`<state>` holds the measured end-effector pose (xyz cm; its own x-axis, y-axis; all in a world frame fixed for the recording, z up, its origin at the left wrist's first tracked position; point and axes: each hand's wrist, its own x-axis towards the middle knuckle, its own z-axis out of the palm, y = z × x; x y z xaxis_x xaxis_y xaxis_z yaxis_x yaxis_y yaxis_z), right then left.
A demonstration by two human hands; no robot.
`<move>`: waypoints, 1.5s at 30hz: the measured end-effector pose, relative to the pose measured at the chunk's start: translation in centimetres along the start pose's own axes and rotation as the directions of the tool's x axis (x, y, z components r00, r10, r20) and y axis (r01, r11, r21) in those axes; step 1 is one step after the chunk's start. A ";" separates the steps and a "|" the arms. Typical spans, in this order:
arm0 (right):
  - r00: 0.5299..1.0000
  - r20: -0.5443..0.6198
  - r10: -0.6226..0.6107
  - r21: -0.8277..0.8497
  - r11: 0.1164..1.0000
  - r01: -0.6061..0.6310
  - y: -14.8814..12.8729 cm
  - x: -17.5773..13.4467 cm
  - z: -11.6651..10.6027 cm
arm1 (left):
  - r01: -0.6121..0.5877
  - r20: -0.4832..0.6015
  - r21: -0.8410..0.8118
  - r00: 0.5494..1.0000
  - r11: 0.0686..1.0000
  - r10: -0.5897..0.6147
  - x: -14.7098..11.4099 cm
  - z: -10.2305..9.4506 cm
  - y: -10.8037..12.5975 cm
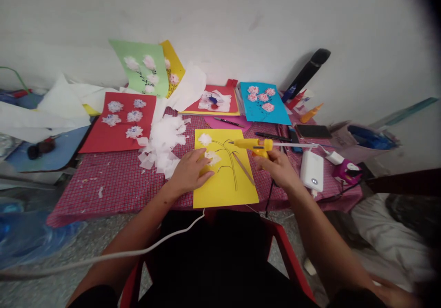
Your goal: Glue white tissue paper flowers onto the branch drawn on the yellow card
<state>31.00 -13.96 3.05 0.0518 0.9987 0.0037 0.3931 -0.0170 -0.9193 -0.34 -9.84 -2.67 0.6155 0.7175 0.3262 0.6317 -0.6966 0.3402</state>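
On the table in front of me lies a yellow sheet of paper [227, 193] with a branching stem drawn on it. A white paper flower [205, 138] sits at its upper left, and a second white flower [212, 157] lies just below. My left hand [191, 170] rests at the sheet's left edge, fingers apart, its fingertips beside the second flower. In my right hand [279, 165] is a yellow hot glue gun [251, 144], its nozzle pointing left above the top of the drawn stem. A thin flat stick [244, 168] lies slantwise across the sheet.
White paper scraps [165, 140] are heaped left of the sheet. Flower cards in red [91, 138], green [120, 51] and blue [250, 113] surround the back. At right are a white power bank [312, 170] and a phone [313, 131]. Another person [389, 234] is at lower right.
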 end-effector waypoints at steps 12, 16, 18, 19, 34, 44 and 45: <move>0.966 0.250 -0.064 -0.346 0.926 0.151 -1.7 0.4 3.4 | -0.009 0.012 0.019 1.000 1.000 0.009 0.0 -0.3 0.0; 0.971 0.231 -0.055 -0.331 0.934 0.132 -1.8 0.7 4.2 | -0.007 0.012 0.021 1.000 1.000 0.007 -0.1 -0.2 0.0; 0.983 0.181 -0.008 -0.218 0.975 0.048 -1.9 0.7 4.3 | -0.006 0.011 0.019 1.000 1.000 0.005 -0.1 -0.1 0.0; 0.987 0.159 0.013 -0.138 0.990 0.009 -2.0 0.7 4.2 | -0.006 0.013 0.017 1.000 1.000 0.005 -0.1 -0.1 -0.1; 0.970 0.232 0.079 -0.147 0.988 -0.045 -3.3 1.6 3.8 | -0.007 0.021 -0.002 1.000 1.000 0.007 0.8 -0.1 0.1; 0.926 0.355 -0.127 -0.469 0.833 0.294 -2.5 2.7 4.6 | -0.011 0.018 -0.007 1.000 1.000 0.011 0.1 -0.3 -0.3; 0.925 0.357 -0.129 -0.476 0.827 0.298 -2.5 2.8 4.7 | -0.011 0.023 -0.002 1.000 1.000 0.011 0.1 -0.3 -0.3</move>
<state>25.83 -10.86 3.54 -0.3301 0.9438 -0.0185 0.7774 0.2607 -0.5724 -0.60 -9.59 -2.48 0.6328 0.7097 0.3097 0.6243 -0.7042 0.3382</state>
